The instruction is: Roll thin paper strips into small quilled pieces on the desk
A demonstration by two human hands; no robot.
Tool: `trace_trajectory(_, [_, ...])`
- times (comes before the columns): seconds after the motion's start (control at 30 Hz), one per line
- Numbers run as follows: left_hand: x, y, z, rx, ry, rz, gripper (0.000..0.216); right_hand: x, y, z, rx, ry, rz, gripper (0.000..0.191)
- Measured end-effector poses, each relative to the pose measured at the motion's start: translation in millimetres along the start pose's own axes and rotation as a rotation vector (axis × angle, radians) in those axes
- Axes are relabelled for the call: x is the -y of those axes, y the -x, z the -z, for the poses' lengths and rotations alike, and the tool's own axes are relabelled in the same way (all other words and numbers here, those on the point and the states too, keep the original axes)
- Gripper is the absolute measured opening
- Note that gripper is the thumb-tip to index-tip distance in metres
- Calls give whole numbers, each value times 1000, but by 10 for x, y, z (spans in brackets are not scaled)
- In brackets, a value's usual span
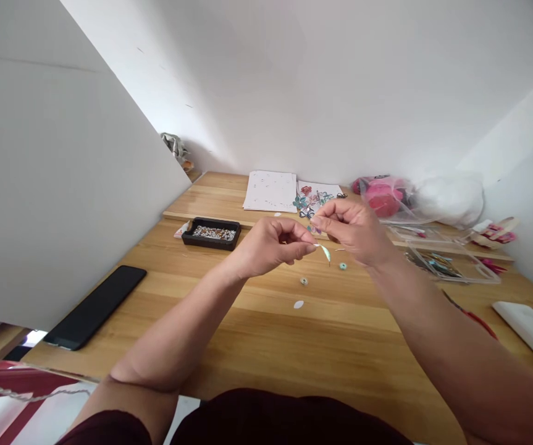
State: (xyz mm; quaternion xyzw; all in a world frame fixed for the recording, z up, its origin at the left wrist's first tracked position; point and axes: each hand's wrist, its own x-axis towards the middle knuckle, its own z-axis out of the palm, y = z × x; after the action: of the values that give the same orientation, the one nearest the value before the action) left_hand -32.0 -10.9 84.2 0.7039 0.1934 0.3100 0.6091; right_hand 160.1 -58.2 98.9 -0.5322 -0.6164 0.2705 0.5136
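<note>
My left hand (273, 248) is closed in a pinch over the middle of the table. A small pale green leaf-shaped piece (326, 253) sticks out from its fingertips, with a thin dark tip pointing down. My right hand (352, 230) is raised just to the right, thumb and forefinger pressed together; whatever they hold, perhaps a fine strand, is too small to make out. Below the hands lie a teal bobbin (343, 266), a whitish bobbin (304, 281) and a white leaf-shaped paper piece (298, 305).
A black tray (211, 233) of beads and a black phone (97, 306) lie left. White sheets (270, 190) and colourful flower-like pieces (315, 199) are at the back. On the right are a clear box (451, 262), red-handled pliers (472, 316) and a white case (530, 334).
</note>
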Motion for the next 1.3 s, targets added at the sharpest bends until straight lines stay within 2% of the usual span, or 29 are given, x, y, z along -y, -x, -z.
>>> trace_trajectory(0.17, [79,-62,74,-99,50,-36,21,-307,131,-145,-2,-425,-248,36])
trace_trajectory(0.27, [153,-116,101,-184,68,-48,24,-363,309,-282,-2,-511,-333,31])
trace_trajectory(0.37, [196,-153,98,-275,43,-50,21,-306,471,-367,-2,-386,-277,27])
trace_trajectory(0.5, [210,-158,65,-332,-116,-84,16,-77,581,-336,-27,13,-44,23])
trace_trajectory(0.57, [203,-139,46,-308,-214,-111,14,74,560,-276,-41,140,59,18])
trace_trajectory(0.67, [165,-92,18,-208,-289,-128,11,260,413,-171,-43,203,136,15])
trace_trajectory(0.77, [107,-45,0,-111,-259,-138,12,297,182,-83,1,131,102,19])
trace_trajectory(0.9, [45,-16,10,-47,-147,-117,14,81,-38,-45,20,-56,-6,27])
trace_trajectory(1.03, [50,-46,65,-107,-30,-86,20,-220,-5,-127,5,-345,-231,36])
trace_trajectory(1.1, [81,-81,97,-162,1,-75,23,-320,92,-198,-6,-472,-296,36])
trace_trajectory(1.2, [143,-142,130,-250,48,-77,23,-349,274,-295,9,-429,-310,30])
trace_trajectory(1.3, [190,-180,136,-327,23,-64,21,-224,427,-338,41,-188,-193,29])
